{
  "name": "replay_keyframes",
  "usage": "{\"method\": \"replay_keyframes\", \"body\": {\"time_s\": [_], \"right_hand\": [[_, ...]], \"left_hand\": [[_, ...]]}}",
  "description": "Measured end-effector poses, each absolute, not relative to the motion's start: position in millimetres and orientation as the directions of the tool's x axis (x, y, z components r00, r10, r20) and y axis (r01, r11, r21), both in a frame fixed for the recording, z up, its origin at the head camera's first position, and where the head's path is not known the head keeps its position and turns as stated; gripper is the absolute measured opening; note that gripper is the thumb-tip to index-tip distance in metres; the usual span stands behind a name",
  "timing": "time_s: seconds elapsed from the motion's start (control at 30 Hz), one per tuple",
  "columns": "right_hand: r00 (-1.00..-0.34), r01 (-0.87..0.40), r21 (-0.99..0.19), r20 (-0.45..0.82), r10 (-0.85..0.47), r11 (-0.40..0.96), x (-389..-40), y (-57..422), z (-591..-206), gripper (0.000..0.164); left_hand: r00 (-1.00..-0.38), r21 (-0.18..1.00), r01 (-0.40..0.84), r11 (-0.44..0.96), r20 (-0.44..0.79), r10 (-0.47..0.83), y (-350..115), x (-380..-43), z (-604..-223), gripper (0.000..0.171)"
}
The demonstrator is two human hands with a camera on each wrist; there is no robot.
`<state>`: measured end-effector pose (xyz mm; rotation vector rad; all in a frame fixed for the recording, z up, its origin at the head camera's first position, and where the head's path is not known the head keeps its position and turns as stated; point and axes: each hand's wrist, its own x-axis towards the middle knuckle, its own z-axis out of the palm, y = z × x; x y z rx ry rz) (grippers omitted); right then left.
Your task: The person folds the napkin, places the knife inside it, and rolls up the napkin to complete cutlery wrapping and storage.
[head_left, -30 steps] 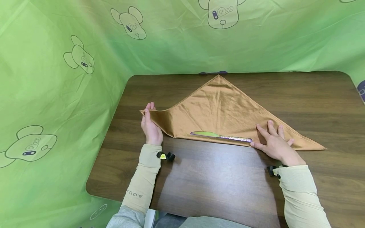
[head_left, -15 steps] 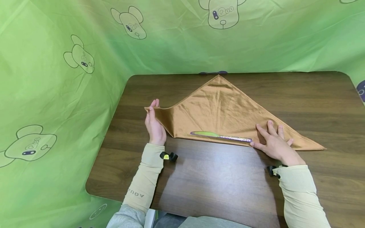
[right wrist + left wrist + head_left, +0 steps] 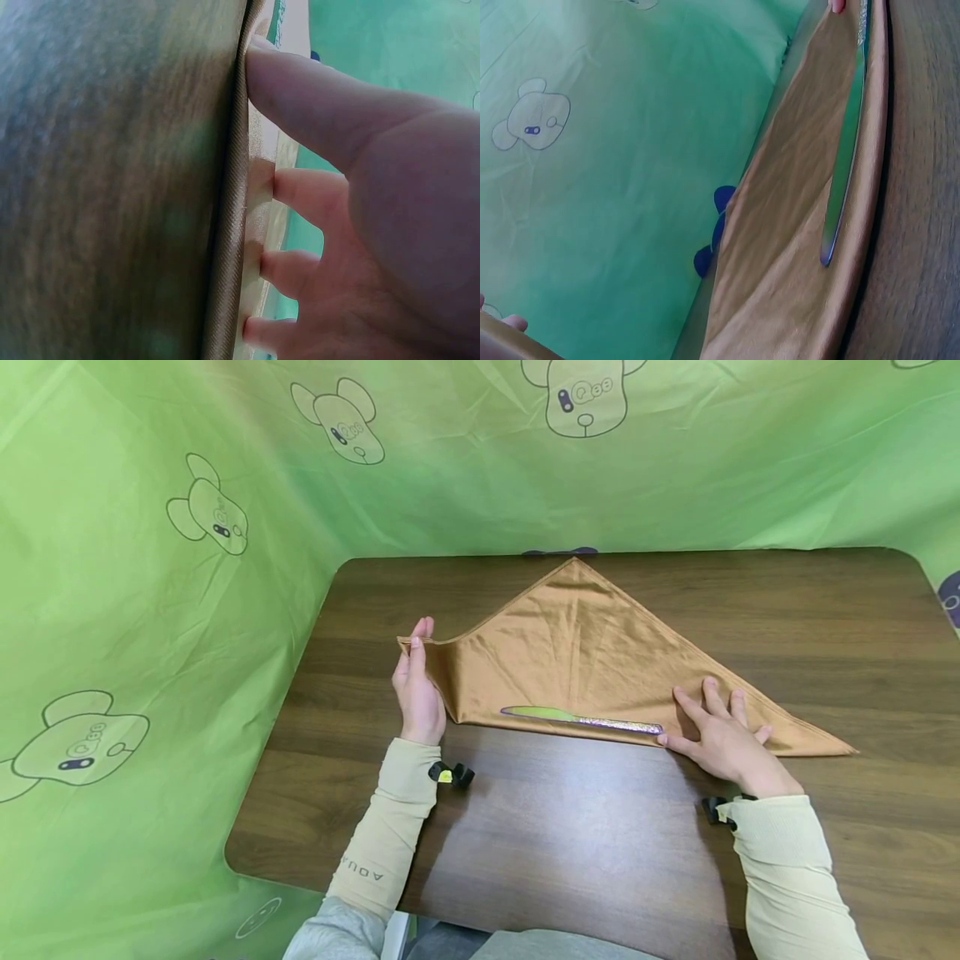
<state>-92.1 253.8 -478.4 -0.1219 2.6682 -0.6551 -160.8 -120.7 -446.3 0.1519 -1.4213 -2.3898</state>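
Note:
A copper-brown satin napkin (image 3: 577, 643), folded into a triangle, lies on the table with its peak pointing away. Its left corner is lifted, and my left hand (image 3: 420, 697) pinches it between thumb and fingers. My right hand (image 3: 726, 739) rests spread on the napkin's right part, the thumb by its near edge. Along that near edge lies a table knife (image 3: 581, 719) with a shiny, rainbow-tinted blade and a glittery handle, the handle end close to my right thumb. In the left wrist view the knife blade (image 3: 845, 157) shows on the cloth; the right wrist view shows my right fingertips (image 3: 281, 184) on the fabric.
The wooden table (image 3: 570, 835) has rounded corners and reaches to the person's lap. A green curtain (image 3: 450, 468) printed with bear heads hangs behind it and along the left side. Black wrist-camera mounts (image 3: 452, 774) sit on both sleeves.
My left hand has moved right and slightly away, carrying the napkin's left corner inward, so the lifted flap stands steeper. The right hand and the knife stay put.

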Motion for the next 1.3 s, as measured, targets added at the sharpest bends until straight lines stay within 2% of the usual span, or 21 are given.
{"method": "replay_keyframes", "body": {"time_s": [0.23,0.83,1.07,1.3], "right_hand": [[-0.921,0.008,-0.476,-0.347,-0.180,0.879,-92,253,-478,0.088],[-0.919,0.010,-0.465,-0.353,-0.175,0.885,-92,253,-478,0.088],[-0.918,0.013,-0.466,-0.357,-0.175,0.885,-92,254,-478,0.088],[-0.916,0.014,-0.470,-0.359,-0.177,0.883,-93,254,-478,0.088]], "left_hand": [[-0.927,0.871,0.270,-0.411,0.120,-0.355,-112,-161,-446,0.036],[-0.933,0.944,0.226,-0.241,0.139,-0.331,-96,-158,-443,0.037],[-0.943,0.952,0.216,-0.216,0.146,-0.299,-87,-158,-444,0.037],[-0.946,0.975,0.211,-0.074,0.184,-0.267,-80,-155,-446,0.034]]}}
